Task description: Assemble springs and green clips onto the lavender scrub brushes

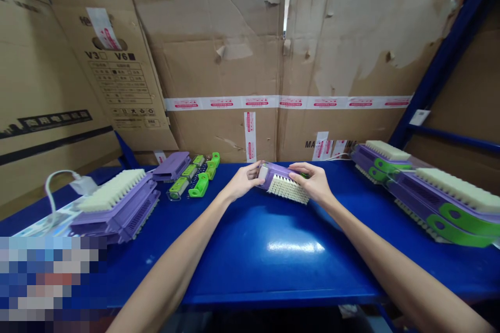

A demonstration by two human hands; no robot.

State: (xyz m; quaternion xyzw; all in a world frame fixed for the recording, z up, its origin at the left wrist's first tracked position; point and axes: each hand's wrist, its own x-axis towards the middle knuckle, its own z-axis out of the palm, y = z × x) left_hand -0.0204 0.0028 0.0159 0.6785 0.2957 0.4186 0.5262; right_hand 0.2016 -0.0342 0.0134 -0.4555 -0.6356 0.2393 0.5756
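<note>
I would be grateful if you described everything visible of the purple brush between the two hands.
The purple brush has a long, plastic-looking body with dense, cream-coloured bristles in tufts facing forward and down. A pale piece shows at its left end, and a little green by the right fingers. It slants, right end lower, and seems lifted off the blue table. The left hand grips one end, the right hand the other; fingers hide part of it.

Has two long, thin, bare arms (182,257), a bit wider toward the elbows. Ends in a bare left hand (242,182) and a bare right hand (316,181), both with slim fingers (305,167).
</note>
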